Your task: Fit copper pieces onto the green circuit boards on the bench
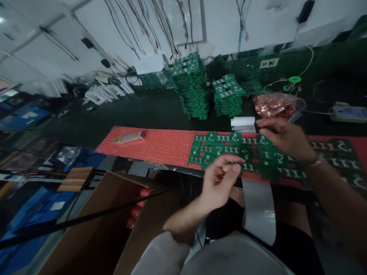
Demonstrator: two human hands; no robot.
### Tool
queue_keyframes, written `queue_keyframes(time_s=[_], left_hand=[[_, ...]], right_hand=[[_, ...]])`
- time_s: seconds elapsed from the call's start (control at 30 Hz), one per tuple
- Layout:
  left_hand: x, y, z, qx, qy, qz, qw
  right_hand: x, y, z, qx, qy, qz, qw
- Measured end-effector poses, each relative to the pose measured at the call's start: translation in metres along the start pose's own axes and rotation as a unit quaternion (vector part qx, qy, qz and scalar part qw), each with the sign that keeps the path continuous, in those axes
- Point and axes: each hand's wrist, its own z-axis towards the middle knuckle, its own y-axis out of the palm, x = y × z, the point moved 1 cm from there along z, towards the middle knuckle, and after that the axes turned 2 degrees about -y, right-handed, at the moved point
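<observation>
My left hand [219, 183] is over the front edge of the green circuit boards [203, 149], its fingers curled in and the thumb close to the index finger. Whatever lies in those fingers, if anything, is too small or hidden to name. My right hand [289, 139] hovers above the boards' back edge, thumb and fingertips a little apart with nothing visible between them; it is slightly blurred. Beneath both hands the boards lie in rows on pink bubble wrap [163, 145]. Orange copper-coloured pieces [322, 145] show on some boards. Beside my right fingertips is a white roll [242, 121].
Behind the boards stand a tall stack of green boards [190, 89] and a shorter stack [229, 101]. A clear bag of copper-coloured pieces [272, 105] sits at right, near a grey device [348, 114]. A cardboard box [94, 217] is at lower left. Cables [160, 25] hang behind.
</observation>
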Motion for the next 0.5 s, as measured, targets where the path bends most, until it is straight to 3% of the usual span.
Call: queue_keyframes(time_s=[0.1, 0.2, 0.23, 0.3, 0.37, 0.5], left_hand=[[-0.055, 0.015, 0.006, -0.061, -0.067, 0.208, 0.974], [-0.091, 0.014, 0.007, -0.056, -0.048, 0.495, 0.866], [-0.096, 0.011, 0.007, -0.054, -0.042, 0.554, 0.83], [-0.1, 0.004, 0.009, -0.056, -0.036, 0.611, 0.788], [-0.101, -0.002, 0.011, -0.061, -0.039, 0.624, 0.778], [-0.102, -0.006, 0.013, -0.071, -0.072, 0.602, 0.792]], right_hand=[[0.021, 0.023, 0.0, -0.075, -0.04, -0.032, 0.996], [0.04, 0.043, 0.0, -0.119, -0.08, -0.072, 0.987], [0.045, 0.048, 0.0, -0.128, -0.089, -0.078, 0.985], [0.05, 0.052, 0.0, -0.139, -0.099, -0.081, 0.982], [0.053, 0.054, -0.001, -0.14, -0.1, -0.081, 0.982], [0.055, 0.054, -0.003, -0.138, -0.099, -0.084, 0.982]])
